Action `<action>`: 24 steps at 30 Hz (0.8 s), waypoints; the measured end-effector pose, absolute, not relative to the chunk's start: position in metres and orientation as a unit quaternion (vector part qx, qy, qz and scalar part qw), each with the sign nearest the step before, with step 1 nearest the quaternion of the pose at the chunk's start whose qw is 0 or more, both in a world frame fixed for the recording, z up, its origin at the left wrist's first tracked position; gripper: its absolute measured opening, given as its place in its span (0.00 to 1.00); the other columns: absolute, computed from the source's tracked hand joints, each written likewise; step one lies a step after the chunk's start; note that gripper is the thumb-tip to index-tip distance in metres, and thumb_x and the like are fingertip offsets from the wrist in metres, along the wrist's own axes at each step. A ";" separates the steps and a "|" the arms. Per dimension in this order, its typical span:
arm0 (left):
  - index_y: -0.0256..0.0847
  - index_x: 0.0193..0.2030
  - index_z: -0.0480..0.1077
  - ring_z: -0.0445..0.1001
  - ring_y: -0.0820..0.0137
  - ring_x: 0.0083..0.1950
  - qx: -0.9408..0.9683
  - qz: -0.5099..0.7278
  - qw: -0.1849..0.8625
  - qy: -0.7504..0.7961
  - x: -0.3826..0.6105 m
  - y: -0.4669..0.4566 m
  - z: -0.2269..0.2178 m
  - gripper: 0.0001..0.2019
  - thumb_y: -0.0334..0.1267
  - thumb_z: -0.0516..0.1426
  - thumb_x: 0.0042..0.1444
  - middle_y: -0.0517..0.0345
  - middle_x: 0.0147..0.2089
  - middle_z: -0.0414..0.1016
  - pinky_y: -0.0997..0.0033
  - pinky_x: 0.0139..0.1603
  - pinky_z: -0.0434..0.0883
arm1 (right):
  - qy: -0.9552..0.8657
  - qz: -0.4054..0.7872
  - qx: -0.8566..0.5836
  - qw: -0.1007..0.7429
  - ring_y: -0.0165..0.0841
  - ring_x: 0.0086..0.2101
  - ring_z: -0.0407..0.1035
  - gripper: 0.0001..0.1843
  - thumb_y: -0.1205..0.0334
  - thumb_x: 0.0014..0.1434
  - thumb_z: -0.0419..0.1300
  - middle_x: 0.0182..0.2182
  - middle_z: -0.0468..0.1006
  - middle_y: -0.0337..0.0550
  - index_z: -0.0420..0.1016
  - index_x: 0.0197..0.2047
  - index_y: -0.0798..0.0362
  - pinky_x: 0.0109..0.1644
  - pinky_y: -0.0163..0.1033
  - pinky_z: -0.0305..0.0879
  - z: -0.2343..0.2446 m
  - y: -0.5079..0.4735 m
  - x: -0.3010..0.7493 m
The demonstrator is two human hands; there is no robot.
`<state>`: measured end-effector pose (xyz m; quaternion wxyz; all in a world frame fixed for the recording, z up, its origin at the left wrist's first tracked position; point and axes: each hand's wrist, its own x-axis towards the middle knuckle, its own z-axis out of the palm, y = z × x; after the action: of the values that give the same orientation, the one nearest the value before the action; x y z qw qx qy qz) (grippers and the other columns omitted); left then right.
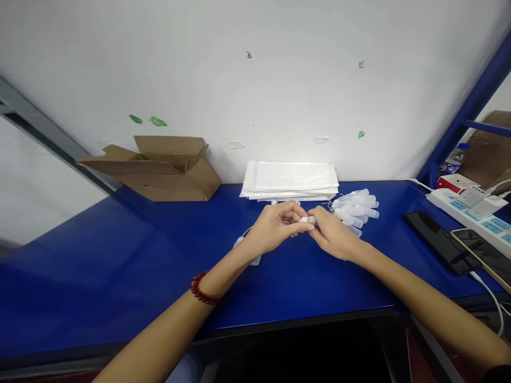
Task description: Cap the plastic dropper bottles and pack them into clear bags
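Note:
Between the fingertips of both hands is a small whitish, translucent plastic tube point(307, 219). My left hand point(275, 224) pinches it from the left, thumb along its near side. My right hand point(334, 233) has its fingers closed at the tube's right end; how far the piece extends inside them is hidden. Just beyond my right hand lies a heap of similar translucent plastic tubes point(356, 206) with thin strands at their left ends. Partly covered by my left wrist is another translucent piece point(256, 261) with a thin pale cord.
Flat white packets point(290, 178) are stacked against the wall on the blue table point(159, 276). An opened cardboard box point(175, 178) stands at the back left. To the right are a black phone point(441, 241), a second phone point(471, 242) and a power strip point(475, 211) with chargers and cables.

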<state>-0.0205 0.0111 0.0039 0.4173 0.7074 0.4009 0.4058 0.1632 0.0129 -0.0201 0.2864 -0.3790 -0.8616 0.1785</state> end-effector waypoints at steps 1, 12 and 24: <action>0.38 0.30 0.72 0.73 0.71 0.25 0.702 0.412 0.419 0.403 -0.020 0.012 0.002 0.15 0.44 0.70 0.44 0.59 0.24 0.76 0.71 0.28 0.73 | -0.870 0.151 -0.378 0.278 0.39 0.41 0.67 0.02 0.65 0.65 0.49 0.41 0.70 0.49 0.62 0.41 0.53 0.43 0.44 0.65 -0.021 0.013 0.163; 0.37 0.36 0.75 0.79 0.66 0.31 0.703 0.400 0.432 0.399 -0.020 0.013 0.000 0.15 0.45 0.67 0.48 0.55 0.28 0.79 0.66 0.34 0.78 | -0.882 0.019 -0.422 0.209 0.42 0.42 0.67 0.10 0.69 0.66 0.49 0.42 0.68 0.53 0.65 0.49 0.56 0.34 0.42 0.67 -0.020 0.012 0.161; 0.37 0.35 0.73 0.79 0.65 0.33 0.716 0.403 0.403 0.403 -0.027 0.016 0.000 0.12 0.41 0.66 0.48 0.53 0.32 0.80 0.64 0.36 0.77 | -0.891 0.097 -0.349 0.275 0.41 0.49 0.67 0.19 0.80 0.59 0.48 0.47 0.71 0.55 0.61 0.53 0.57 0.48 0.49 0.69 -0.027 0.019 0.168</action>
<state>-0.0274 0.0163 0.0002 0.4032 0.7157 0.4031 0.4033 0.1684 0.0190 -0.0274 0.2753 -0.3487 -0.8907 0.0967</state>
